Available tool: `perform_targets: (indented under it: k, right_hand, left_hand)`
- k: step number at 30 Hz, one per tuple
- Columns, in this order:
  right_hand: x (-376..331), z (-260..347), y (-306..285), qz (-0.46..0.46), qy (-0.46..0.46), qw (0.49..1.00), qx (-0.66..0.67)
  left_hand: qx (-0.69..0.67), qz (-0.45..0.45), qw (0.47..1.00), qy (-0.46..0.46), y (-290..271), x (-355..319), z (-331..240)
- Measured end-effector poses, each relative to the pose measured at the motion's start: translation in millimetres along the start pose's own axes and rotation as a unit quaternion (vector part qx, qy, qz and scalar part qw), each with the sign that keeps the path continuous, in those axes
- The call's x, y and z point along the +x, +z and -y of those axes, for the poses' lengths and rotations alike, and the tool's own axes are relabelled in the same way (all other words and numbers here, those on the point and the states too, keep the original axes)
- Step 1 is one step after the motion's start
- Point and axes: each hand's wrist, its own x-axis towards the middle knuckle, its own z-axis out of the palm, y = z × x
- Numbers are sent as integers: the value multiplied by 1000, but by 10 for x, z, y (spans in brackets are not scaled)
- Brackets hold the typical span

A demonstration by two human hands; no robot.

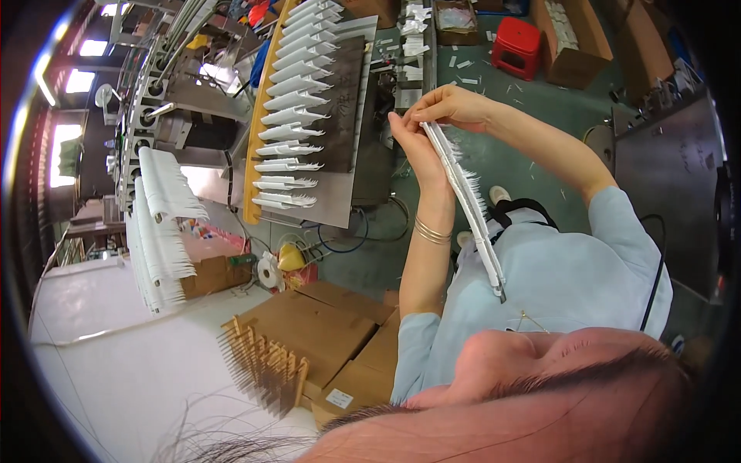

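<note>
My left hand (423, 147), with bangles on its wrist, and my right hand (454, 109) meet at the far end of a long, narrow white strip (461, 185). One edge of the strip is feathery and fringed; a small dark tip shows at its near end, by my chest. The fingers of my right hand pinch the strip's far end. My left fingers close around the same end, and the strip slants along the left wrist. Left of my hands, several similar white fringed pieces (297, 100) stand in a row against a yellow wooden bar (251, 185).
White fringed sheets (166, 185) hang on rods at the machine (197, 127) on the left. Below are cardboard boxes (324, 324) and a wooden rack of thin pins (266, 366). A red stool (515, 48) stands far right, near an open carton (579, 54); a metal cabinet (668, 185) is on the right.
</note>
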Motion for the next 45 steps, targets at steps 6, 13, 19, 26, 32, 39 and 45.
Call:
perform_targets:
  k: [6,13,19,26,32,39,45]
  right_hand:
    - [54,1,-483,-13,-6,999,-32]
    - [22,125,-603,42,-10,999,27]
    - [-225,247,-800,23,-55,998,12]
    - [-529,495,-952,24,-109,994,-1]
    - [-663,965,-873,-26,-228,972,-56]
    - [20,1508,-513,422,-586,637,270]
    - [-996,1627,-566,-6,-377,924,-69]
  left_hand:
    - [428,-76,869,236,-82,-805,-387]
    - [548,157,816,-96,42,-1835,-487]
    - [517,197,823,-132,83,-1815,-398]
    - [492,205,839,-110,73,-1874,-363]
    - [583,-38,806,98,-60,-1775,-623]
    - [460,-112,813,340,150,-1237,-1270]
    - [450,-105,789,406,256,-1061,-1533]
